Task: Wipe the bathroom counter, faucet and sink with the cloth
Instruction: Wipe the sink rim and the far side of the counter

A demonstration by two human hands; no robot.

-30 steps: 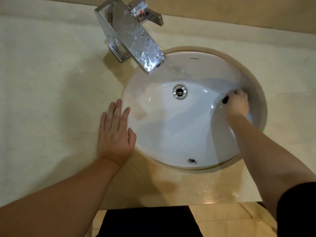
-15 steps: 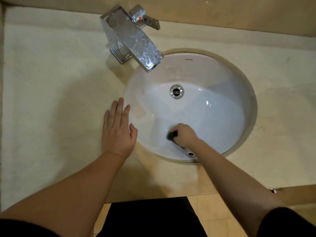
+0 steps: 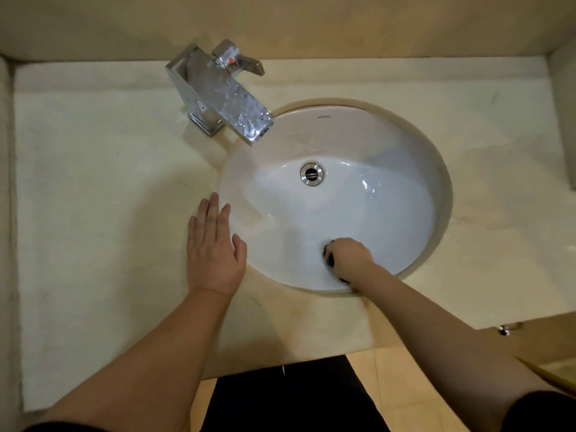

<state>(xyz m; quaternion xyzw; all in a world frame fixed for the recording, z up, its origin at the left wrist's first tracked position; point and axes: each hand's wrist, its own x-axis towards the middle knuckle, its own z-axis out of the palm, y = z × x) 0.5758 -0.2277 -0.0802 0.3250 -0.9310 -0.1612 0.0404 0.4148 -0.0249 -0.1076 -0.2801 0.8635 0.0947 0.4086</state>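
A white oval sink (image 3: 358, 145) is set into a cream stone counter (image 3: 93, 198). A chrome square faucet (image 3: 218, 98) with a lever handle stands at the back left, its spout over the basin. My right hand (image 3: 349, 257) is inside the basin near the front wall, gripping a small dark cloth (image 3: 327, 252), of which only an edge shows under the fingers. My left hand (image 3: 212, 247) lies flat on the counter just left of the sink rim, fingers straight. The metal drain (image 3: 311, 173) sits at the basin's back.
Walls close the counter at the back, left and right. A wooden cabinet edge with a small metal knob (image 3: 503, 329) shows at the lower right. Tiled floor (image 3: 389, 385) and my dark clothing lie below the counter's front edge.
My right hand swept with the cloth from the basin's right wall to the front, then edged slightly right. The left hand stayed flat on the counter. The view pulled back.
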